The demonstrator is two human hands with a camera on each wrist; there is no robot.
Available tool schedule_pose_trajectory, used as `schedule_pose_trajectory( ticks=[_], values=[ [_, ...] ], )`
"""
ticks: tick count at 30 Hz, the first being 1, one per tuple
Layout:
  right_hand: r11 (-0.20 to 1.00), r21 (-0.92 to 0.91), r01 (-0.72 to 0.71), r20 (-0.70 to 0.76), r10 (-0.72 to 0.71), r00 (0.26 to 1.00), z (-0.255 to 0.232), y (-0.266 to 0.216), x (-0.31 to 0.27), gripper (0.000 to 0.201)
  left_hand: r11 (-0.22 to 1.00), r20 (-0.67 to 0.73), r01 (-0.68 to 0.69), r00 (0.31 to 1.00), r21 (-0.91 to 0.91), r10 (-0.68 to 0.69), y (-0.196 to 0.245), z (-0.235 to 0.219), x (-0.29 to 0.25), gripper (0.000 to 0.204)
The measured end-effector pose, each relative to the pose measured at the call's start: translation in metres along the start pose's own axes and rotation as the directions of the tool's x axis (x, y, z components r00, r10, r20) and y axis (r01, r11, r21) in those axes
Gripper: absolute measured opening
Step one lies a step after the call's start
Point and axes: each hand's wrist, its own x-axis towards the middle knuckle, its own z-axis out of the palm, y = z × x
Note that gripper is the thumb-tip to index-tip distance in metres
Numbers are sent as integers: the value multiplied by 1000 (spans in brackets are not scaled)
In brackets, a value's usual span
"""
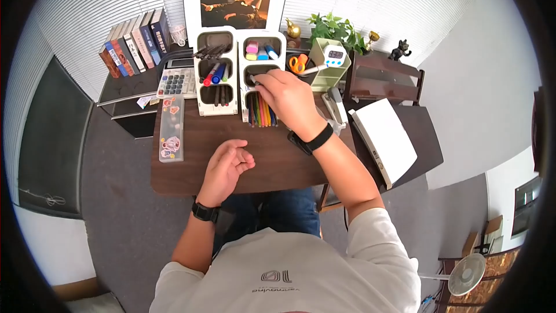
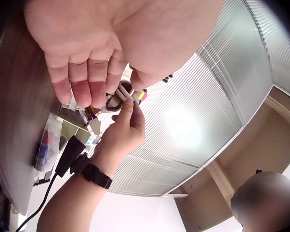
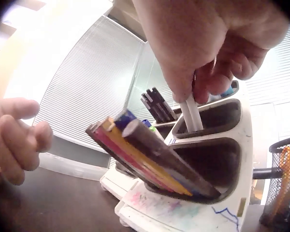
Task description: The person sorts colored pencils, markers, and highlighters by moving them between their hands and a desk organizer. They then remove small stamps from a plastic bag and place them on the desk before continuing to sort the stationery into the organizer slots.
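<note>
My right hand (image 1: 289, 98) reaches into the middle compartment of the right-hand white organizer (image 1: 245, 117). Its thumb and fingers pinch a slim white stick-like piece (image 3: 191, 115), whose lower end is inside that compartment; cannot tell its exact kind. Colored pencils (image 1: 263, 113) lean in the compartment nearest me, below the right wrist. Pink, yellow and blue stationery pieces (image 1: 262, 55) fill the far one. My left hand (image 1: 227, 165) hovers over the front of the desk, fingers loosely bent and holding nothing.
A second white organizer (image 1: 223, 110) with markers and black pens stands at left. Near it are a stickered pencil case (image 1: 172, 133) and a calculator (image 1: 174, 82). On the right are a stapler (image 1: 336, 107), a green holder (image 1: 324, 75) and a white box (image 1: 385, 139).
</note>
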Motion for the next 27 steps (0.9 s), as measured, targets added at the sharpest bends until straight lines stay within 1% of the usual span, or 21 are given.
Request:
schedule_pose_trajectory(
  ticks=[1,2,3,5,7,8,9,10,11,13,14,15,17,18,19,21,22,23,25,26,27],
  values=[
    [1000,0,-27,63,27,998,-1,-3,-3,16,1000,1,17,1000,5,-17,-1,1,1,33],
    [996,49,-77,126,71,990,2,-2,-7,19,1000,10,16,1000,-7,-16,-1,1,4,33],
    [994,54,-98,123,90,988,2,-3,-10,19,1000,16,15,1000,-16,-15,-1,-1,4,32],
    [981,179,-77,-69,90,994,2,-5,-16,21,1000,1,15,1000,5,-15,0,-1,2,34],
    [971,217,-100,-93,123,988,-2,-6,-35,22,1000,-12,7,1000,16,-7,-1,2,0,36],
    [862,402,-308,-44,354,934,-6,-12,-47,23,999,-75,-4,997,34,7,1,8,-1,37],
    [675,556,-485,53,553,831,-10,-16,-59,24,999,-141,-14,990,49,21,1,12,-2,40],
    [513,603,-611,256,601,757,-10,-12,-71,37,999,-145,-13,989,49,20,1,14,-2,40],
    [510,606,-611,257,601,757,-11,-9,-78,37,997,-128,-10,992,70,19,2,16,-1,41],
    [194,607,-771,592,536,601,-14,-11,-85,55,994,-112,6,994,106,6,2,15,3,43],
    [121,629,-768,654,452,606,-8,-9,-85,70,996,-86,23,996,89,-15,2,11,5,44],
    [107,634,-766,653,457,604,-3,-6,-84,70,997,-61,41,997,72,-37,2,9,6,44],
    [-216,563,-798,820,264,508,6,1,-77,73,997,-69,51,997,56,-47,2,6,6,44],
    [-309,529,-790,848,159,506,6,4,-70,75,998,-72,47,996,28,-45,3,5,7,45],
    [-311,537,-784,843,158,514,9,5,-66,75,998,-70,45,997,38,-42,3,4,8,45],
    [-457,457,-763,872,59,486,17,2,-58,70,1000,-91,14,996,-8,-15,1,1,6,44],
    [-490,440,-753,883,84,461,17,-1,-53,65,1000,-92,13,996,-2,-13,1,1,6,44],
    [-492,440,-751,882,81,464,21,-2,-53,65,1000,-92,6,996,-12,-7,0,1,6,44],
    [-579,464,-670,866,136,481,31,-3,-54,55,1000,-95,-4,996,-23,1,-1,-2,5,43],
    [-580,463,-670,866,134,482,33,-4,-55,55,1000,-84,-1,996,-30,-1,-1,-4,6,43],
    [-576,509,-640,846,199,494,34,-6,-56,48,999,-73,5,997,-37,-7,-1,-5,6,42]
  ],
)
